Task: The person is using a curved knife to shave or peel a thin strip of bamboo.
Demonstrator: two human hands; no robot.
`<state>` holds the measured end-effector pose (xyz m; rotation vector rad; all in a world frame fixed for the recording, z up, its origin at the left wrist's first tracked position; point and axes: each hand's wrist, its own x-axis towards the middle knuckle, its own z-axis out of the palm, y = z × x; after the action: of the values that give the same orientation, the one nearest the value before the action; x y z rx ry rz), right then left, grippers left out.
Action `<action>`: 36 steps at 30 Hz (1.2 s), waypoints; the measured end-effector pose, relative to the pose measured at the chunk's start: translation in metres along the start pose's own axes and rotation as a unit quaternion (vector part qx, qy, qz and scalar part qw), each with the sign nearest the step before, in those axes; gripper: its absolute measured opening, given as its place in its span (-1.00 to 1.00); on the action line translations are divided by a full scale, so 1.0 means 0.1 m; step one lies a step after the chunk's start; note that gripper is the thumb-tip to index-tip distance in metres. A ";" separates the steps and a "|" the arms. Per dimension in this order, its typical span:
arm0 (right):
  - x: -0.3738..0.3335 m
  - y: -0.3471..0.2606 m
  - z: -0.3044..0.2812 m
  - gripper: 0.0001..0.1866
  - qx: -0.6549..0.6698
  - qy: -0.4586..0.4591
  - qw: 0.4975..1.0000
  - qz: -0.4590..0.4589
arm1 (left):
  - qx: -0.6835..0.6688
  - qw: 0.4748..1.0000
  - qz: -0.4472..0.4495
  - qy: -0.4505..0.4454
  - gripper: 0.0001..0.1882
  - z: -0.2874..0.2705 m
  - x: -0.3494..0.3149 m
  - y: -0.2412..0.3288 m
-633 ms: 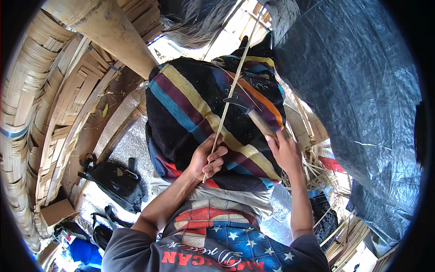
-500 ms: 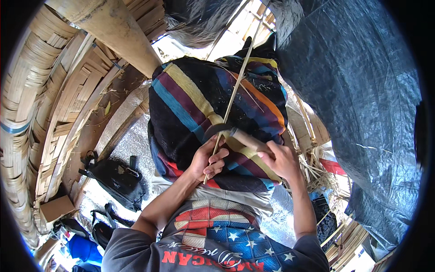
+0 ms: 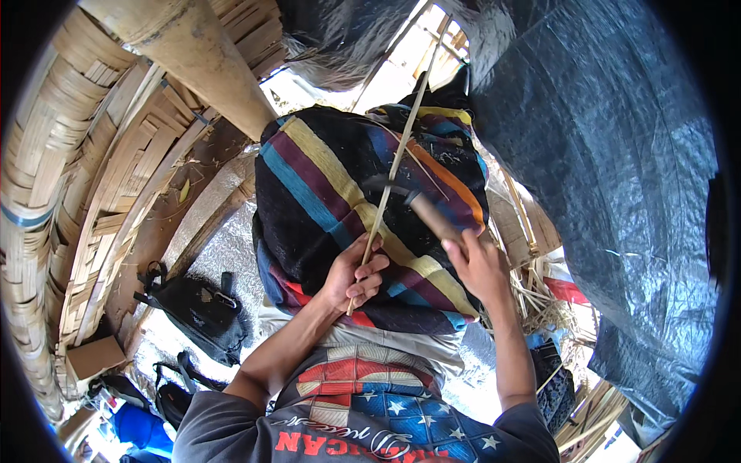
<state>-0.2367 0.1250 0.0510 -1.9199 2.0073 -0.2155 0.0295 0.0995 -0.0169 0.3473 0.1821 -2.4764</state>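
A long, thin bamboo strip (image 3: 404, 143) runs slantwise over my lap, its far end reaching toward the bright gap at the top. My left hand (image 3: 356, 276) is closed around its near end. In my right hand (image 3: 480, 266) is a knife (image 3: 434, 215) with a thick wooden handle and a dark, curved blade. The blade lies across the strip, a little beyond my left fingers; whether it cuts in cannot be told. Beneath both hands, a striped cloth (image 3: 305, 174) in black, yellow, maroon and blue covers my legs, with small pale shavings on it.
A woven bamboo wall (image 3: 116, 193) and a thick bamboo pole (image 3: 204, 65) stand on the left. Dark plastic sheeting (image 3: 594, 139) hangs on the right. A black bag (image 3: 197, 309) rests on the silvery floor sheet at left. Split bamboo pieces (image 3: 594, 413) lie at lower right.
My right hand has pushed the knife away from me along the strip, so the blade is now farther from my left hand. The left hand keeps its hold in nearly the same place.
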 end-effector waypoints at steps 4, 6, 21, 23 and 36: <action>0.04 0.16 0.06 -0.63 0.030 -0.014 0.995 -0.090 | 0.070 0.996 -0.009 0.062 -0.78 0.02 -0.05 -0.04; 0.25 0.24 0.03 -0.61 -0.018 0.043 0.999 -0.009 | 0.074 0.993 -0.006 0.088 -0.77 0.05 -0.01 -0.04; -0.01 0.13 0.05 -0.59 -0.036 -0.019 0.990 -0.138 | 0.098 0.990 0.021 0.098 -0.78 0.06 -0.01 -0.05; 0.03 0.07 0.02 -0.56 -0.025 -0.028 0.991 -0.126 | 0.114 0.988 0.019 0.101 -0.78 0.07 -0.06 -0.07; 0.48 0.47 0.15 -0.52 -0.107 0.108 0.982 0.114 | 0.167 0.981 0.020 0.097 -0.76 0.13 -0.01 -0.12</action>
<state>-0.2762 0.0824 0.0139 -1.8336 2.4643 -0.1606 0.0204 0.1069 -0.0036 0.7283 -0.1623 -2.4287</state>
